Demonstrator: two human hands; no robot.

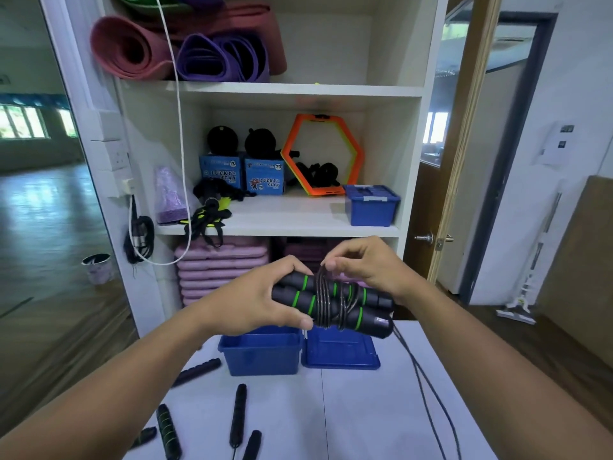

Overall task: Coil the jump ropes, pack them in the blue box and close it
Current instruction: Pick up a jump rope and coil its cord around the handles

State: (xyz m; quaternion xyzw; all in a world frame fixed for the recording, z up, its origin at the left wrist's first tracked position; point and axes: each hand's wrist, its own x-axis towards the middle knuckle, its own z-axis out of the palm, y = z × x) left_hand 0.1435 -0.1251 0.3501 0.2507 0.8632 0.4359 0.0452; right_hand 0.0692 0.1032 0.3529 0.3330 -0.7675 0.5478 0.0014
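Observation:
My left hand (pixel 262 297) grips two black jump rope handles with green rings (pixel 361 310), held side by side above the table. Dark cord (pixel 326 300) is wound around their middle. My right hand (pixel 361 263) pinches a loop of that cord at the top of the bundle. The loose rest of the cord (pixel 428 393) trails down to the right over the table. Below the bundle an open blue box (pixel 262 358) stands on the white table (pixel 365 410), its lid (pixel 341 355) lying flat to the right.
Several other black jump rope handles (pixel 237 415) lie on the table's front left. Behind stands a white shelf unit (pixel 292 224) with a second, closed blue box (pixel 371 205), yoga mats, cartons and an orange hexagon ring. A wooden door is at the right.

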